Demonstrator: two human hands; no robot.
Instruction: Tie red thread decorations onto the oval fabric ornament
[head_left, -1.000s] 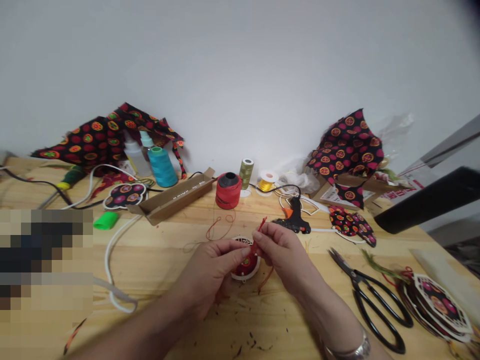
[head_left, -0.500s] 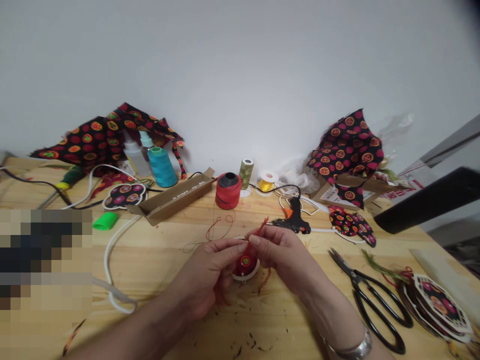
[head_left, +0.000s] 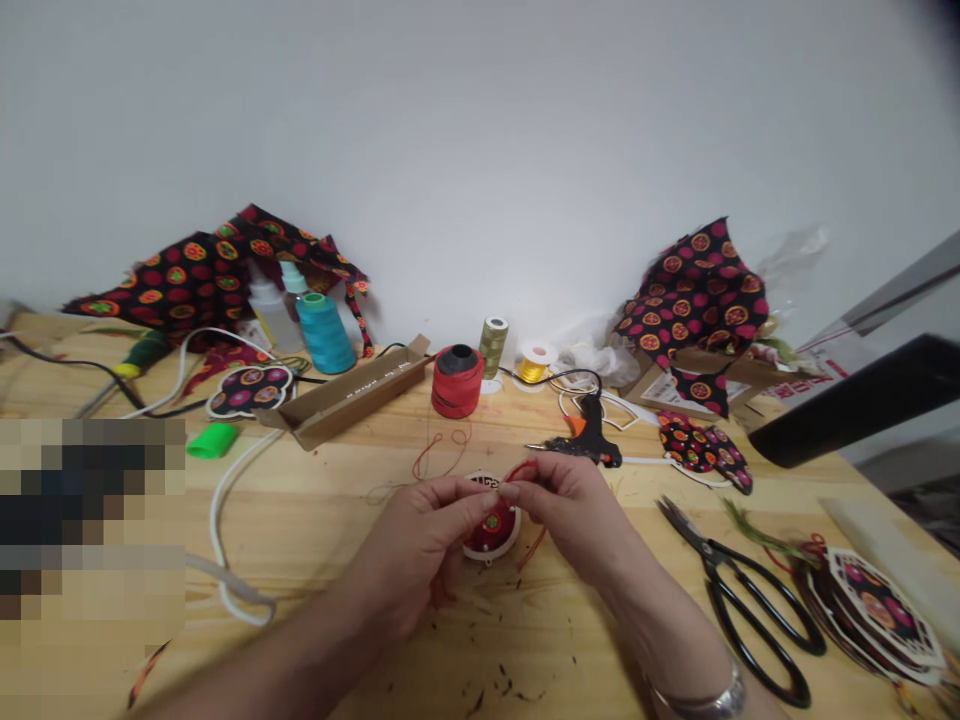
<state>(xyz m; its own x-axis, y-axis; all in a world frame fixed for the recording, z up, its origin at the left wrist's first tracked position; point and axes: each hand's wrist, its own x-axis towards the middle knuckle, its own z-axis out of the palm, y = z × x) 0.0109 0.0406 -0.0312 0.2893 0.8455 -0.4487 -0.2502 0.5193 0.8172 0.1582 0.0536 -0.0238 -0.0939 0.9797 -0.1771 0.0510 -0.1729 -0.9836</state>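
My left hand [head_left: 420,535] and my right hand [head_left: 570,510] meet at the middle of the wooden table, thumbs and forefingers pinched on red thread [head_left: 523,468]. Loose red strands hang below both hands. Just beneath the fingertips is a round ornament [head_left: 491,525] with a white rim and a dark red patterned centre, partly covered by my left hand. A thin loop of red thread [head_left: 442,455] lies behind it, near a red thread cone [head_left: 457,382].
Black scissors [head_left: 739,590] and a stack of fabric ornaments [head_left: 877,610] lie right. A glue gun [head_left: 589,440] sits behind my right hand. An open cardboard box [head_left: 352,395] and a white cable [head_left: 219,520] are left. Patterned fabric [head_left: 694,290] stands against the wall.
My right fingers have shifted slightly, and the red thread end that stuck up now bends over beside them. More of the round ornament's upper rim shows.
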